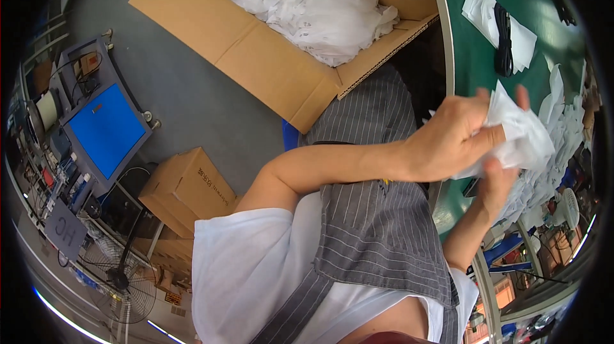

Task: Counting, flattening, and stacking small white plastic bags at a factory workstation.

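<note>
Both hands are closed on one thin white wad point(521, 130), held up over the green surface point(467, 56) near its edge. The left hand point(457, 130) comes at it from the left, thumb laid across the near side, likely to pin the loose layers. The right hand point(502, 181) supports it from below, thumb at the lower edge; most of its fingers are hidden behind, and the tip showing at the top is probably one of them. Such a two-sided grip would suit something so limp. Whether it is sheets or pouches, I cannot tell.

Just beyond, a coiled black cable point(504, 40) lies across a small white stack point(526, 46), perhaps weighing it down. To the right, a loose white pile point(537, 184) spreads over the surface, seemingly placed within easy reach of the right hand.

Left of the surface, close by, stands an open carton point(256, 62) heaped with white pieces point(307, 5); its near flap is folded outward, which leaves the top clear. Farther left, well apart, are a closed box point(182, 184), a blue screen point(109, 130) and a fan point(118, 278).
</note>
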Tool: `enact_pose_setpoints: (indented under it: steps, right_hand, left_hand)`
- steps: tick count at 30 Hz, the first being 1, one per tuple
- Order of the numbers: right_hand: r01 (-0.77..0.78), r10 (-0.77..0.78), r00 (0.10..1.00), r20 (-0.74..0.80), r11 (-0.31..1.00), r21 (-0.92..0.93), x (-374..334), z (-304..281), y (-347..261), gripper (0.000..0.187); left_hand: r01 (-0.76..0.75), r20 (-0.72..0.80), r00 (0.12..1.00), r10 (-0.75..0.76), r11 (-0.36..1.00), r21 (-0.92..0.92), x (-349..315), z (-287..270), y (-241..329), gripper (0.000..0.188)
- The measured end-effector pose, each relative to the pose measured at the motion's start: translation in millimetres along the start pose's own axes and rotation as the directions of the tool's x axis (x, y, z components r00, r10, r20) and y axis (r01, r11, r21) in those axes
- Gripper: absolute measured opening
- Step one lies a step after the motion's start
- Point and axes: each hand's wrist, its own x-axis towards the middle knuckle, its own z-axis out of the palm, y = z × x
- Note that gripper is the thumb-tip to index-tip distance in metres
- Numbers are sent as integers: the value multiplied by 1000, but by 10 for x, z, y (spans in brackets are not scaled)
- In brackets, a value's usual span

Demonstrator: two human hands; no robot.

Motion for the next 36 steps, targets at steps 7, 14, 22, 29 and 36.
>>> enact_pose_setpoints:
  steps: [7,14,22,29,36]
  right_hand:
    - [-400,395,917,64,906,140,-207,-189,576,57]
    - [-380,386,922,-25,916,132,-166,-271,574,58]
    - [-442,489,866,-104,847,296,-216,-179,638,54]
    - [-421,448,893,46,794,439,-291,-203,518,48]
    - [-352,86,927,365,532,770,-183,190,254,65]
  left_hand:
    - [-181,-62,974,217,915,360,36,-106,-16,12]
    - [112,-479,878,8,969,222,641,-1528,-42,27]
    - [84,22,960,-279,360,929,461,-1754,-1823,24]
    - [201,-499,867,-3,917,344,632,-1702,-760,13]
    - [-165,-449,868,214,975,147,189,-841,422,33]
